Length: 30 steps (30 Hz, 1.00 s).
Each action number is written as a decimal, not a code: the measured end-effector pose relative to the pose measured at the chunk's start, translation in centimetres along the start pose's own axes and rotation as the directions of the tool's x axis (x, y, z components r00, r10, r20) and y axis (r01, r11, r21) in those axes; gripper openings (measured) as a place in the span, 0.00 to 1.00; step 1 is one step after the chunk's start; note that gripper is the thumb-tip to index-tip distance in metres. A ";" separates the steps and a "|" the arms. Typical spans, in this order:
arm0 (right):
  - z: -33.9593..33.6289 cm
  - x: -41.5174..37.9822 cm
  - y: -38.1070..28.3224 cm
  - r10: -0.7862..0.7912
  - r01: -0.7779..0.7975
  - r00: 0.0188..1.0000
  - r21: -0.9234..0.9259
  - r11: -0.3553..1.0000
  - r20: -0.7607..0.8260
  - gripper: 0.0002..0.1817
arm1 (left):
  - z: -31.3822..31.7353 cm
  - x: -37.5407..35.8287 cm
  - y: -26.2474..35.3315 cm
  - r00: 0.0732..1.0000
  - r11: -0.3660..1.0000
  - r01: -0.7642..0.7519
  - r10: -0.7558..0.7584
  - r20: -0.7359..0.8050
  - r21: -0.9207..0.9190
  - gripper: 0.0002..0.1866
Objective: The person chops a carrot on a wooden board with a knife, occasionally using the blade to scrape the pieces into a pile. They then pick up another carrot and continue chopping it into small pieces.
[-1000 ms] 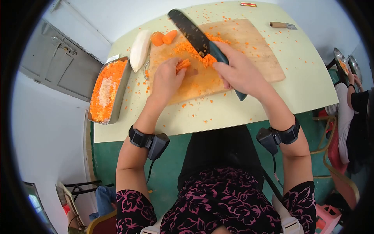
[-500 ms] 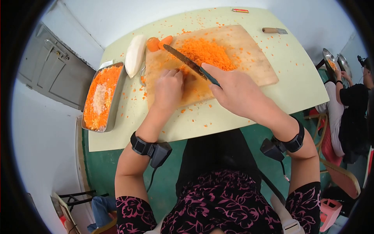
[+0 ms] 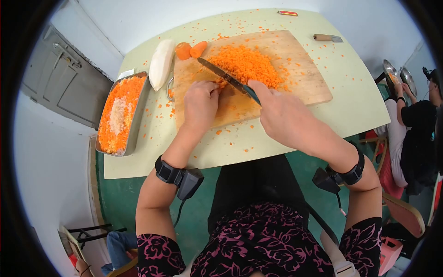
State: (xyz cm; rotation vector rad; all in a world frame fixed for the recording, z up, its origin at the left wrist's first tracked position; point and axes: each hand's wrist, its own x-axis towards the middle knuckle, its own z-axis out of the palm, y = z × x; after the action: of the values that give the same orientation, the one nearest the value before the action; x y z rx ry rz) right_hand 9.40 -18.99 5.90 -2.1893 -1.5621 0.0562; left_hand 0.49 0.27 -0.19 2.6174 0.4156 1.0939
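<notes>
My right hand (image 3: 284,111) grips the dark handle of a kitchen knife (image 3: 226,76), its blade slanting up and left over the wooden cutting board (image 3: 300,90). Close to the blade, the curled fingers of my left hand (image 3: 201,102) press down on carrot pieces (image 3: 222,83), mostly hidden under the fingertips. Beyond the knife lies a pile of chopped carrot (image 3: 249,64). Two carrot chunks (image 3: 183,51) rest at the board's far left corner. A peeled white radish (image 3: 161,64) lies on the table just left of the board.
A metal tray (image 3: 134,131) of chopped carrot and paler bits stands at the table's left edge. On the far right lie a peeler-like tool with a wooden handle (image 3: 323,37) and a red lighter-like object (image 3: 288,13). Another person (image 3: 417,120) sits at the right, holding a metal plate.
My right hand and the knife have shifted slightly right and down. The left hand stays on the carrot pieces, its fingers little changed.
</notes>
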 end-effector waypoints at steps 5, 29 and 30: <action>-0.8 -0.3 0.1 -0.022 0.023 0.999 -0.035 0.999 0.026 0.27 | -0.2 0.2 0.5 0.987 0.986 0.162 -0.161 0.026 -0.025 0.04; -0.7 -0.3 0.2 -0.065 0.056 0.991 -0.076 0.996 -0.120 0.25 | -0.1 0.2 -0.3 0.999 0.999 -0.007 0.005 0.054 0.048 0.04; -0.5 -0.2 0.3 -0.065 0.056 0.992 -0.085 0.995 -0.106 0.25 | -0.2 0.3 -0.2 0.998 0.998 -0.011 0.008 0.066 0.055 0.04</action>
State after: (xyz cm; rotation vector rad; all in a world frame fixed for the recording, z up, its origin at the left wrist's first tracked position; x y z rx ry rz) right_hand 9.75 -19.45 6.14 -2.1658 -1.5946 -0.1461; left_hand 0.54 0.64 0.06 2.6976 0.4250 1.0097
